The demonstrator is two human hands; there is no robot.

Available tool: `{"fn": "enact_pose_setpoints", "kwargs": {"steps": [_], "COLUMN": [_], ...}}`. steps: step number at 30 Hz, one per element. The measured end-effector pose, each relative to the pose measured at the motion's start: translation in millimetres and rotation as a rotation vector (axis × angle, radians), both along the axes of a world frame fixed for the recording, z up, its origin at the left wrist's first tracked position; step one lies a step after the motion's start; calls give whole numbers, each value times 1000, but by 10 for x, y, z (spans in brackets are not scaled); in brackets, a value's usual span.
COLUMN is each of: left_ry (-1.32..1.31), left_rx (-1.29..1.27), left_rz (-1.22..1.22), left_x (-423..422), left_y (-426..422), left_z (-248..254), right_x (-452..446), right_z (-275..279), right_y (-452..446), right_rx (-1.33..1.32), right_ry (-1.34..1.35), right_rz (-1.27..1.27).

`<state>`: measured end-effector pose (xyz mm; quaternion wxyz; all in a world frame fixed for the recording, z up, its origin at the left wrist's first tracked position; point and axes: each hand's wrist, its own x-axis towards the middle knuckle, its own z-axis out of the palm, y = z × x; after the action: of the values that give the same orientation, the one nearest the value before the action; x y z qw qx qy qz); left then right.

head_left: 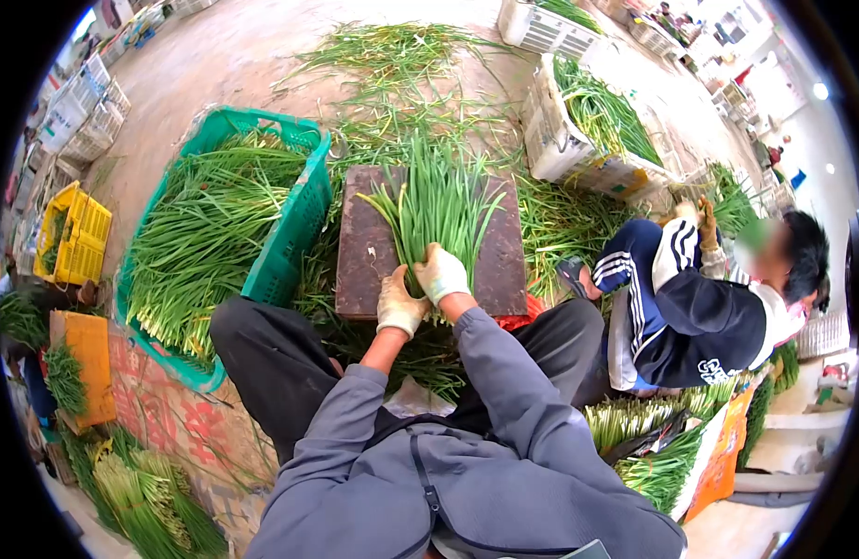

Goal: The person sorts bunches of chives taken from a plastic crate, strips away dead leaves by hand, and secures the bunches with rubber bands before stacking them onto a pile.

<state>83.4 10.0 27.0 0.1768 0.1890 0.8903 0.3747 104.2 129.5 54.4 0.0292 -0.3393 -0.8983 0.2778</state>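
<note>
A thick bunch of long green chives [443, 200] lies on a dark wooden board [364, 256], leaf tips pointing away from me. Both hands wear pale work gloves. My left hand [401, 303] is closed around the near, stem end of the bunch, on its left side. Just above and to the right, my right hand [442, 274] also grips the stems, its fingers wrapped around them. A few yellowish leaves stick out at the bunch's left edge. The stem ends are mostly hidden behind my hands.
To the left stands a green crate [285, 233] full of chives; a white crate [550, 140] holds more at the upper right. Loose leaves [401, 51] litter the floor. A person [699, 317] sits close on my right, wearing gloves. Tied bundles [145, 494] lie at lower left.
</note>
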Motion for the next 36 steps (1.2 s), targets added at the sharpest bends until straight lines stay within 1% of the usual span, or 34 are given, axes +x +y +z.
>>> {"fn": "enact_pose_setpoints", "kwargs": {"steps": [1, 2, 4, 5, 6, 10, 12, 14, 18, 20, 23, 26, 27, 28, 30, 31, 32, 34, 35, 36], "left_ry": [19, 35, -155, -154, -174, -271, -310, -365, -393, -372, -353, -384, -418, -417, -386, -388, -399, -409, -369, -328], "left_rx": [32, 63, 202, 204, 189, 163, 172, 197, 217, 247, 293, 325, 341, 341, 329, 328, 370, 409, 422, 436], "left_rz": [25, 49, 183, 240, 269, 297, 306, 320, 325, 327, 329, 323, 315, 315, 346, 344, 341, 330, 306, 283], "left_x": [-25, -24, -51, -75, -115, -274, -311, -338, -345, -337, -316, -309, -309, -308, -295, -284, -281, -269, -262, -258], "left_y": [10, 21, -1, 19, 22, 46, 54, 70, 69, 72, 77, 77, 77, 74, 78, 85, 87, 107, 115, 121], "left_z": [-71, -147, -208, -227, -236, -280, -278, -243, -255, -283, -277, -254, -231, -211, -202, -219, -234, -263, -273, -268], "right_x": [33, 58, 127, 145, 151, 170, 133, 104, 47, 35, -12, -76, -79, -55, 19, 62, 87, 112, 124, 135], "right_z": [-6, -23, -112, -145, -138, -150, -161, -154, -78, 22, 19, -133, -162, -193, -228, -236, -249, -267, -273, -226], "right_y": [40, 55, 69, 97, 96, 27, 9, 30, 57, 26, -28, 23, 56, 84, 137, 170, 186, 215, 222, 213], "right_rx": [-79, -53, 4, 11, 27, 66, 71, 53, 24, -22, 7, -2, -72, -72, -213, -283, -284, -525, -599, -600], "right_ry": [46, 74, 157, 153, 178, 218, 217, 121, 68, -64, -137, -139, -117, -116, 93, 137, 136, 226, 231, 234], "right_rz": [-55, -100, -92, -96, -47, 82, 77, 78, 93, 67, 51, 39, 12, 12, -57, -50, -54, -123, -147, -150]}}
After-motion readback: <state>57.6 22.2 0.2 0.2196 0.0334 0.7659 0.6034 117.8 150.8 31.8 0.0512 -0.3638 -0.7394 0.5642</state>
